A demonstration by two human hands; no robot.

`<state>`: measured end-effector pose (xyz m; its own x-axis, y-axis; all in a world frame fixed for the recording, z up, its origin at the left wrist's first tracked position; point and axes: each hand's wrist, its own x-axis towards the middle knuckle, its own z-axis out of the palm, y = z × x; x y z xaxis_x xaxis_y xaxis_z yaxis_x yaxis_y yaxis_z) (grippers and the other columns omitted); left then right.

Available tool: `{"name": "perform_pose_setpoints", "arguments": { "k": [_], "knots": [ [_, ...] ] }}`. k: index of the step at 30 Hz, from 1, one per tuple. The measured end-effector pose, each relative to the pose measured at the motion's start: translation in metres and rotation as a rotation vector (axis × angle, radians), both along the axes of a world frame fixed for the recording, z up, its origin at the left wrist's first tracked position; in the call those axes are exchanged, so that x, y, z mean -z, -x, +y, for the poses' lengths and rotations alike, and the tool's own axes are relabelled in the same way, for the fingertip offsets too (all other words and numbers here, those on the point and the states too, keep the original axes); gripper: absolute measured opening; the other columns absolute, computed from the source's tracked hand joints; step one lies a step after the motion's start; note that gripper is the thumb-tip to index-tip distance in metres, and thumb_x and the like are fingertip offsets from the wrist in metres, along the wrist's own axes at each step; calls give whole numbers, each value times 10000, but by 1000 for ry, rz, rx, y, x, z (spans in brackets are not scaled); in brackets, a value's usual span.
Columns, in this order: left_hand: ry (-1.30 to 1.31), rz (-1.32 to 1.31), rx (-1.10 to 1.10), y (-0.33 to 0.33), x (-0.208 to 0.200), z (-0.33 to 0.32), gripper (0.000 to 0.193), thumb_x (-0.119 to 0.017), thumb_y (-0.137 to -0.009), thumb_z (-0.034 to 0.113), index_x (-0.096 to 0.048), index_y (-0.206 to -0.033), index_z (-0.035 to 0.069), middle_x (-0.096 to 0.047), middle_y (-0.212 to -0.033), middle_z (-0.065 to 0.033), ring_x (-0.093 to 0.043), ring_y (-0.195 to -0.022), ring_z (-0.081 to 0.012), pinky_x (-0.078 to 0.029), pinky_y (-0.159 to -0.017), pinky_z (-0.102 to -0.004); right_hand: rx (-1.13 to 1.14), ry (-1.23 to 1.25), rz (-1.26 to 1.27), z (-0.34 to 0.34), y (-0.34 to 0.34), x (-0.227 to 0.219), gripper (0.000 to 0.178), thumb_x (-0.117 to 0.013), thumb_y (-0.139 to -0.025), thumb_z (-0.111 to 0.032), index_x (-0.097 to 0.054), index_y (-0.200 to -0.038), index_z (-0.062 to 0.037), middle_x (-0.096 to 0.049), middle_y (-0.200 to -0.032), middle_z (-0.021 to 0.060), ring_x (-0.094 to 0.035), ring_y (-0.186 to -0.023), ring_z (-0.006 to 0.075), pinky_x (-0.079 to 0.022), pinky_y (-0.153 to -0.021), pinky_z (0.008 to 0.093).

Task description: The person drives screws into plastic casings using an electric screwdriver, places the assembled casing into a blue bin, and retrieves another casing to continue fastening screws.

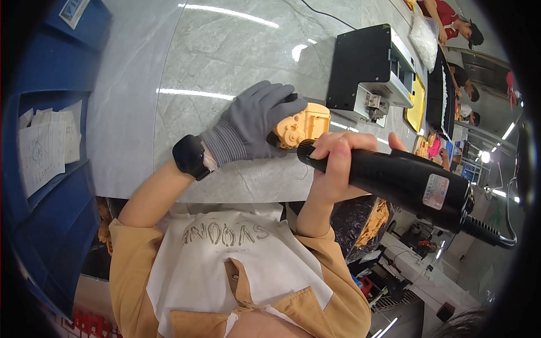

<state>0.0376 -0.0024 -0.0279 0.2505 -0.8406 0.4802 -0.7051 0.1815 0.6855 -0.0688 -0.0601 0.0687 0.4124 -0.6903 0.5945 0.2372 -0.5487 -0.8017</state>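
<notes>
A yellow-orange plastic toy part (307, 123), with round details at its near end and dark pieces along its edge, is held on the table by my left hand (256, 119). That hand wears a grey knit glove, and its fingers curl over the part's left side. My right hand (338, 160), bare, wraps round a black electric screwdriver (406, 183) lying nearly level. The tool's ribbed front end (305, 150) is right at the near side of the part. Its bit and the exact contact cannot be made out.
A black and silver boxy machine (360, 73) stands beyond the part, to the right. Blue bins (56, 67) with papers (48, 152) line the left. A black bag of yellow pieces (366, 225) lies at the table's near right. Several people (451, 25) sit further off at right.
</notes>
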Motion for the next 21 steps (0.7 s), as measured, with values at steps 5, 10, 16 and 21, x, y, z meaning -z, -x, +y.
{"name": "perform_pose_setpoints", "arguments": {
  "k": [5, 10, 16, 21],
  "knots": [
    [4, 11, 10, -1, 0, -1, 825, -799, -528, 315, -402, -1226, 128, -459, -1152, -187, -507, -980, -356, -432, -869, -421, -6, 56, 63, -2, 5, 7, 612, -542, -767, 14, -166, -1246, -46, -518, -657, 95, -486, -432, 154, -446, -435, 294],
    [41, 17, 15, -1, 2, -1, 840, -806, -516, 317, -405, -1230, 131, -460, -1156, -184, -511, -980, -362, -427, -880, -427, -93, 73, 22, -1, 7, 12, 597, -534, -771, 21, -180, -1244, -70, -504, -686, 91, -481, -432, 163, -444, -436, 297],
    [22, 15, 5, -1, 1, 0, 852, -813, -504, 333, -410, -1228, 135, -463, -1165, -172, -510, -986, -359, -427, -886, -423, -142, 17, 9, -2, 11, 11, 589, -559, -767, 46, -174, -1190, -92, -511, -698, 86, -500, -462, 161, -458, -459, 296],
    [19, 20, -16, 1, 3, 0, 815, -806, -509, 356, -439, -1203, 134, -470, -1148, -157, -515, -990, -340, -435, -881, -413, -190, -156, -60, -1, 14, 13, 455, -629, -779, -21, -283, -1066, -88, -528, -684, 74, -510, -494, 156, -457, -505, 283]
  ]
}}
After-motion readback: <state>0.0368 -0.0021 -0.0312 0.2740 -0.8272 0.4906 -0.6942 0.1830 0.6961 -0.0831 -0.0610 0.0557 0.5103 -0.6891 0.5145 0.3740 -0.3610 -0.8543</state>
